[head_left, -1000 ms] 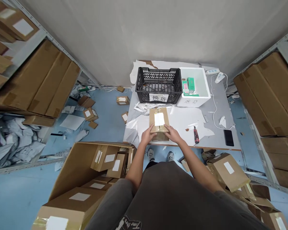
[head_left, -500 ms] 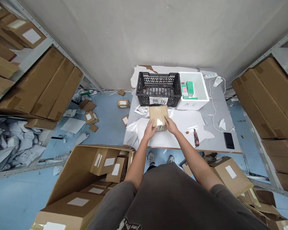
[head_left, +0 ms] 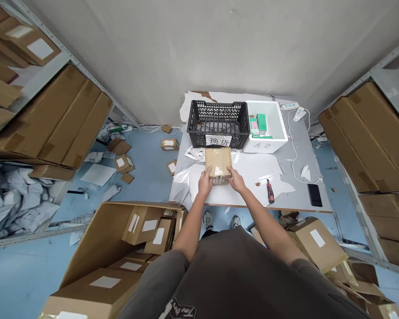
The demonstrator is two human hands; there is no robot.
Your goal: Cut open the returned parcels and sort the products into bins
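Here, taped carton between both hands' fingers, gripped at its near corners.

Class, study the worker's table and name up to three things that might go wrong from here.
1. The red-and-black cutter lies near the front edge of the table, beside the right hand; a sleeve or arm might brush it off.
2. The phone, also near that edge, could be knocked down.
3. The taped box, held between the left hand and the right, might bump the black crate if pushed forward.
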